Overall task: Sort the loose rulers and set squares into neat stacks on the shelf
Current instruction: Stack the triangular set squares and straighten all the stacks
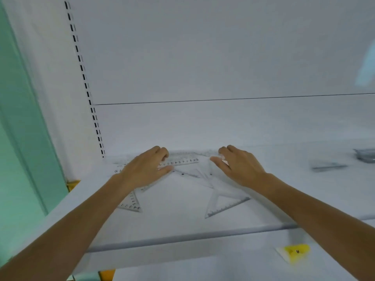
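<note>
Several clear plastic rulers and set squares lie scattered on the white shelf (182, 216). A straight ruler (183, 161) with printed numbers runs between my two hands near the back. My left hand (149, 168) rests on its left end and on other clear pieces, fingers curled down. My right hand (236, 167) hovers at the ruler's right end, fingers bent; I cannot tell whether it grips anything. One set square (132, 204) pokes out under my left forearm. Another set square (224, 203) lies below my right hand.
A slotted upright (85, 78) runs up the back panel at the left, beside a green wall (18, 138). Dark blurred items (326, 166) lie on the shelf far right. A yellow price tag (295, 251) sits on the shelf's front edge.
</note>
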Action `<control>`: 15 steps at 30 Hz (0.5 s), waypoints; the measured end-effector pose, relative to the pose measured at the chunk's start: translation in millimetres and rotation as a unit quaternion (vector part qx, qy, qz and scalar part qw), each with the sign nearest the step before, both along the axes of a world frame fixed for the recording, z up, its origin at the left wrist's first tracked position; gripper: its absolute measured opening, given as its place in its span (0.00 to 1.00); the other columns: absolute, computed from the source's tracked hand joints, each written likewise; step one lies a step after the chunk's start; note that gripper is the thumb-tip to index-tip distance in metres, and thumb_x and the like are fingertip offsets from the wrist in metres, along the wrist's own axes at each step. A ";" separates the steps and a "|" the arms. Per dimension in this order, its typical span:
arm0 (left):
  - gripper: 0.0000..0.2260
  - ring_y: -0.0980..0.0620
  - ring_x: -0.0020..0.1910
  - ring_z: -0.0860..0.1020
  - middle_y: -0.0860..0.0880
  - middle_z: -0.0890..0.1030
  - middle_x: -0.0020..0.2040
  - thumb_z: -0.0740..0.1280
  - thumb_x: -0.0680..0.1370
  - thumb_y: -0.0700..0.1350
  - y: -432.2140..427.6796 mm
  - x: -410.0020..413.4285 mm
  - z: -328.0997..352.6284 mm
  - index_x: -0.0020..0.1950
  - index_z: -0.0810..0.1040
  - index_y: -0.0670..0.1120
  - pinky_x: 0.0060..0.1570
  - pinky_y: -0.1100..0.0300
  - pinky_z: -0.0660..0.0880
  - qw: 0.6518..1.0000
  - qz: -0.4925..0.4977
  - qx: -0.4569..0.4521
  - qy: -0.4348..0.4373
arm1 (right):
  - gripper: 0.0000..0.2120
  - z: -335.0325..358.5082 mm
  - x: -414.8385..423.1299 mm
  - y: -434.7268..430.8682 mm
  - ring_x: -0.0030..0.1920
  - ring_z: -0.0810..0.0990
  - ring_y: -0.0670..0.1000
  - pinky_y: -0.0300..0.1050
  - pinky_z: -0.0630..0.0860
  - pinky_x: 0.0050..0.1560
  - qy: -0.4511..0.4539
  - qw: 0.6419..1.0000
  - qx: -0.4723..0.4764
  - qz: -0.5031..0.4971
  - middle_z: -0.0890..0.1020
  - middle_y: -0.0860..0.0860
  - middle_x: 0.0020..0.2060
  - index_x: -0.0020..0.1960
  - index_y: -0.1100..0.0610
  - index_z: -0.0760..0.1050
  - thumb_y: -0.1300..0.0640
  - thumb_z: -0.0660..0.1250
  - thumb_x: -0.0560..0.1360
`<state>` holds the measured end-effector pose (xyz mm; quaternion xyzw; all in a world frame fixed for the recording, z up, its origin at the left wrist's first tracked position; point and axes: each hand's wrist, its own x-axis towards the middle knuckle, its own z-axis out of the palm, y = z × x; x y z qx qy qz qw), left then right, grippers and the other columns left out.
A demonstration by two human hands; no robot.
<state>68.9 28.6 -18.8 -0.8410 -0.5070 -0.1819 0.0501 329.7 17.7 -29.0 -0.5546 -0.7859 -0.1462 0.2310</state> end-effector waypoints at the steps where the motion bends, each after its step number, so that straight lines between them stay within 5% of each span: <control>1: 0.14 0.56 0.44 0.70 0.54 0.70 0.51 0.65 0.76 0.52 1.2 8.2 1.1 0.58 0.69 0.48 0.44 0.62 0.67 1.000 -0.017 -0.008 -0.014 | 0.23 0.5 8.7 -1.2 0.45 0.77 0.55 0.45 0.70 0.42 0.002 1.000 -0.002 -0.013 0.76 0.53 0.47 0.57 0.59 0.70 0.41 0.53 0.78; 7: 0.16 0.56 0.46 0.72 0.55 0.72 0.52 0.67 0.75 0.47 8.0 70.2 2.3 0.62 0.72 0.51 0.49 0.61 0.70 0.996 -0.083 0.004 -0.039 | 0.26 -0.6 67.1 -17.8 0.52 0.78 0.53 0.47 0.74 0.51 0.047 0.997 0.002 -0.057 0.75 0.50 0.54 0.63 0.56 0.68 0.38 0.59 0.74; 15: 0.18 0.57 0.44 0.72 0.57 0.73 0.51 0.66 0.75 0.53 8.1 194.7 7.2 0.64 0.71 0.54 0.48 0.61 0.71 0.990 -0.138 0.018 -0.030 | 0.25 11.7 182.4 -58.9 0.51 0.76 0.51 0.43 0.72 0.44 0.039 0.989 0.033 -0.138 0.75 0.50 0.52 0.61 0.56 0.70 0.40 0.65 0.72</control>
